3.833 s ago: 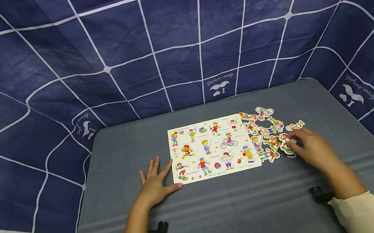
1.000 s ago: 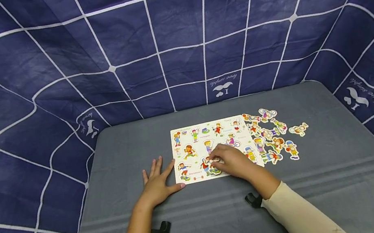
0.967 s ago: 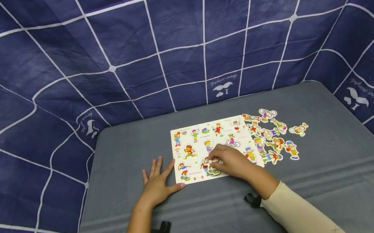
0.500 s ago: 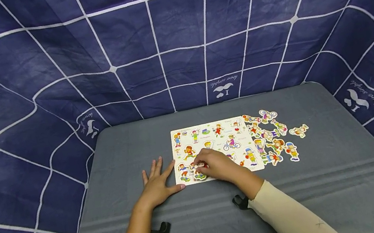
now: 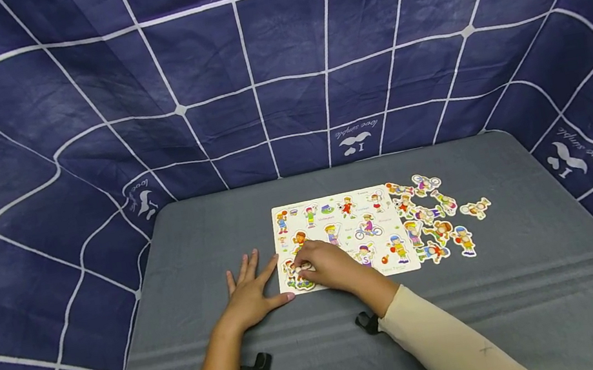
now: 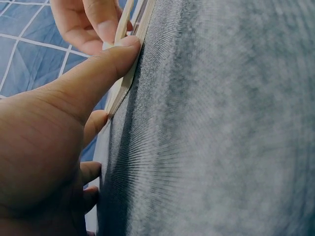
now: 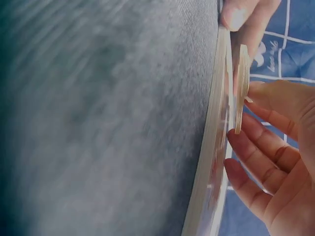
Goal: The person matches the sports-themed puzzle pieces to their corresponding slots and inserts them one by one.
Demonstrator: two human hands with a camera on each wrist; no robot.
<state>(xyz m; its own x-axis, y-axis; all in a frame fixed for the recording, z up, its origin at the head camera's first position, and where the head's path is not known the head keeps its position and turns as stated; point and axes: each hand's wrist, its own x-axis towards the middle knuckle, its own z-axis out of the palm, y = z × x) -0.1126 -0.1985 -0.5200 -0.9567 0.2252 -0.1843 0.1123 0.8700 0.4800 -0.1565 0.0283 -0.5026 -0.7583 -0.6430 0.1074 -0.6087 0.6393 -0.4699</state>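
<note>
A flat wooden puzzle board (image 5: 398, 227) printed with sports figures lies on the grey table. My right hand (image 5: 333, 264) pinches a figure-shaped puzzle piece (image 5: 300, 282) by a small knob over the board's near left corner. In the right wrist view the puzzle piece (image 7: 242, 88) stands on edge to the camera, with a narrow gap to the board's face, the other fingertips at the board. My left hand (image 5: 247, 298) lies with fingers spread beside the board's left side. Its thumb (image 6: 125, 49) rests on the board's edge and its index fingertip touches the left edge.
Several loose puzzle pieces (image 5: 441, 231) lie in a cluster against the board's right side. A single piece (image 5: 476, 208) lies farther right. A dark blue cloth (image 5: 295, 106) with white lines hangs behind and beside the table (image 5: 209, 226).
My right hand took a piece from the cluster at the right and carried it leftward across the board to the near left corner. My left hand has kept its place.
</note>
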